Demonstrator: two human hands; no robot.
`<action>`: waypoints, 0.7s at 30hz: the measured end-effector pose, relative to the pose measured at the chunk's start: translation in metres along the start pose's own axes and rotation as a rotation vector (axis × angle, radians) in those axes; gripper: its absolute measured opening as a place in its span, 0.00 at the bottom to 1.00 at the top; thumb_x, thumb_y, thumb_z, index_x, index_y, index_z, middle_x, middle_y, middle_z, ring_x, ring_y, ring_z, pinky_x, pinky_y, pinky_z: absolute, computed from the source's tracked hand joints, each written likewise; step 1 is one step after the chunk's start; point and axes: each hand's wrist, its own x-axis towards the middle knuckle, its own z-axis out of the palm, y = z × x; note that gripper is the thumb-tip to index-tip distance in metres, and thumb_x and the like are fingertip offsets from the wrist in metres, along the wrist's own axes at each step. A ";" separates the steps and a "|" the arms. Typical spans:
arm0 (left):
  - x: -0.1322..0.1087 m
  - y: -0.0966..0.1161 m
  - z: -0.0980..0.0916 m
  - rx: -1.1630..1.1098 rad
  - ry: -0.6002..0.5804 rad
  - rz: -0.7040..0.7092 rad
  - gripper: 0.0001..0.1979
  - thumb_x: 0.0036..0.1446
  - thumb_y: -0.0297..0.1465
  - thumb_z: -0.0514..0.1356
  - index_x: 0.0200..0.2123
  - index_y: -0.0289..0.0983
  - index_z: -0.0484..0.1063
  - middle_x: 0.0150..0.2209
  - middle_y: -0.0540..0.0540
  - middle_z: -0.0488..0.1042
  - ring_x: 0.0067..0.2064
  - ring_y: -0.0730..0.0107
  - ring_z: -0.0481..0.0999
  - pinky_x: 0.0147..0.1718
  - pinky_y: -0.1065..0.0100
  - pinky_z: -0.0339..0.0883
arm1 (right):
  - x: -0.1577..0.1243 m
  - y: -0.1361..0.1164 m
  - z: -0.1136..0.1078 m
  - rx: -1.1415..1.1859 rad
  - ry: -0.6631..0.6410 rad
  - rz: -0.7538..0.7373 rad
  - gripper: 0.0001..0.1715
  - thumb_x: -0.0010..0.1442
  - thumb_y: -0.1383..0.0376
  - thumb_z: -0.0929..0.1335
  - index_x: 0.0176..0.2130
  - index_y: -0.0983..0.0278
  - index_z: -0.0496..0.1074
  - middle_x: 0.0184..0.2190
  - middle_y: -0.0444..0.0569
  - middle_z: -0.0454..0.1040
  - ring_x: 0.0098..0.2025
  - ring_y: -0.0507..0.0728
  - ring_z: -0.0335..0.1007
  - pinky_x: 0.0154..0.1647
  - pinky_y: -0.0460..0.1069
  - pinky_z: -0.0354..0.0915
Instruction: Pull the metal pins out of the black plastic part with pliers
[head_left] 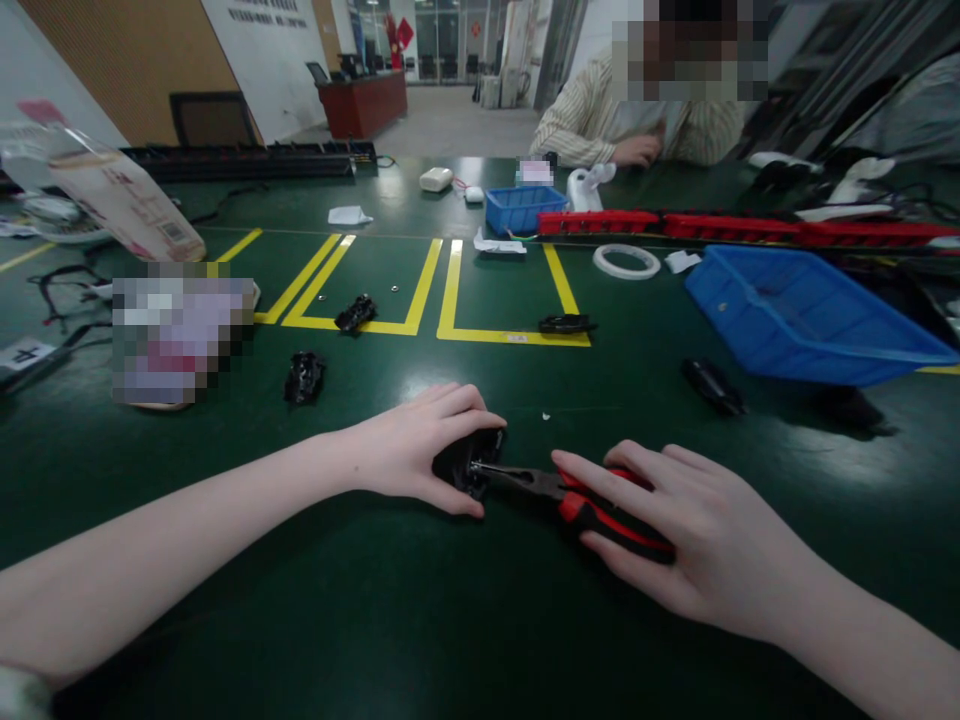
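1. The black plastic part (454,460) is located directly off the tips of the red-handled long-nose pliers (576,508), on their left.
2. The part is pinched by the left hand (424,445), with the thumb set along its near edge and the fingers along its far edge. This is the nearer hand, being in contact with it.
3. The handles of the pliers are clasped by the right hand (697,530), its fingers curled over them; the part is reached from this side only through the tool.
4. The long axis of the pliers is directed leftward and slightly away from the wearer, into the gap between the left thumb and fingers.
5. The part's own long axis is mostly covered, and whether the tips are closed on a piece of it or merely rested there cannot be told.
6. Beyond the pliers, to the right, a loose black part (712,387) and the large blue bin (832,350) are seen.
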 end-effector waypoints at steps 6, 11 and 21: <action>-0.004 0.003 0.004 0.085 0.122 0.026 0.42 0.53 0.53 0.66 0.64 0.36 0.60 0.58 0.35 0.71 0.60 0.46 0.69 0.60 0.46 0.62 | 0.000 -0.002 0.000 0.001 -0.001 0.009 0.28 0.66 0.56 0.64 0.63 0.59 0.67 0.38 0.52 0.73 0.27 0.53 0.66 0.27 0.49 0.61; -0.010 0.005 0.007 0.156 0.162 0.255 0.21 0.64 0.44 0.61 0.53 0.37 0.70 0.55 0.37 0.75 0.58 0.54 0.73 0.55 0.55 0.70 | -0.002 0.000 -0.001 0.008 -0.007 0.014 0.28 0.65 0.56 0.64 0.63 0.58 0.68 0.38 0.52 0.74 0.27 0.53 0.66 0.28 0.48 0.61; -0.012 0.001 0.010 0.019 0.226 0.273 0.07 0.67 0.27 0.57 0.47 0.34 0.72 0.47 0.41 0.77 0.46 0.66 0.79 0.43 0.66 0.76 | -0.004 0.001 0.002 0.006 -0.015 0.013 0.29 0.67 0.55 0.63 0.64 0.58 0.65 0.38 0.51 0.73 0.29 0.53 0.66 0.29 0.49 0.60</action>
